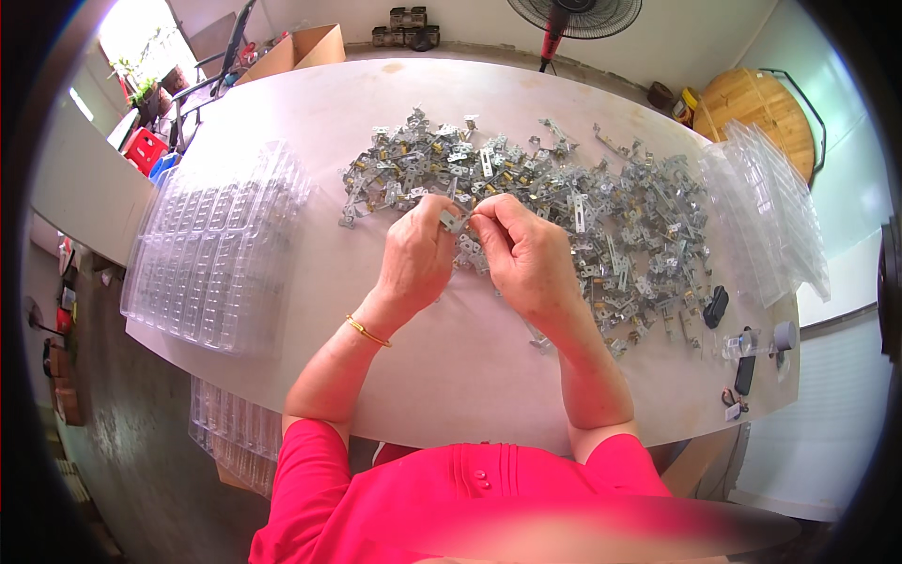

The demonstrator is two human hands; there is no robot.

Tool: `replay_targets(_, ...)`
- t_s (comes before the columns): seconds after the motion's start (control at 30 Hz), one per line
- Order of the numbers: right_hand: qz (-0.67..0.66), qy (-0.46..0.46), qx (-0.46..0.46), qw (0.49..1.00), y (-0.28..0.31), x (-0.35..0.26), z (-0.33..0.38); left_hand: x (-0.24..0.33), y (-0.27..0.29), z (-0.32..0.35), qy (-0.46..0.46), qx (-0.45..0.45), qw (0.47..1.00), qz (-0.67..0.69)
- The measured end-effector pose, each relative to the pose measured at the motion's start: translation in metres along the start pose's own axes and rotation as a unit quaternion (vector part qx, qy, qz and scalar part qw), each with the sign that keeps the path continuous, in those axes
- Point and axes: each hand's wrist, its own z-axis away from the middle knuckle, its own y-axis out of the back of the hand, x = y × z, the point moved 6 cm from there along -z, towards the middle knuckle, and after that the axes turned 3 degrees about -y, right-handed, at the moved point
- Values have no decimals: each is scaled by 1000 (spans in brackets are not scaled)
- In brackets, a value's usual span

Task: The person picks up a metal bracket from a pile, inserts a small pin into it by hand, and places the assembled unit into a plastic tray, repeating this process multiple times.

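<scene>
Between my two hands, over the near edge of a metal heap, is a small silvery metal bracket. My left hand, with a gold bangle at the wrist, is closed on the bracket. Close beside it, my right hand pinches at the bracket's right end with thumb and forefinger. Whether a separate small piece sits in that pinch is too small to tell. Behind and to the right spreads a wide heap of similar metal brackets, some with brass-coloured parts.
Stacked clear plastic trays stand on the left of the white table; more clear trays lean at the right. A black object and a tape roll lie near the right edge. A fan stands beyond the table.
</scene>
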Motion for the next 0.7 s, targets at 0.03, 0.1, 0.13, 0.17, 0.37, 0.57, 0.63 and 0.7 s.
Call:
replay_targets(0.03,-6,-29,-12,999,0,2,0,1,0,0,0,-1,1000,1)
replay_targets(0.1,-12,-59,-24,998,-1,5,1,1,-3,1,21,-33,999,-2)
replay_targets(0.13,-34,-64,-15,997,-1,7,2,0,-3,0,20,-34,999,-1)
replay_targets(0.17,-56,-70,-6,996,0,9,2,2,-4,0,-7,-34,999,-34)
replay_targets(0.37,-135,-106,-86,981,-9,16,0,12,-8,0,-89,-26,988,-124)
replay_targets(0.57,-82,-110,-87,987,-3,15,0,21,-13,0,-135,-24,982,-127)
replay_targets(0.63,-76,-42,-34,996,-4,17,-3,23,-15,1,-139,-27,982,-127)
replay_targets(0.7,-69,26,19,997,1,13,-3,25,-18,3,-140,-43,981,-131)
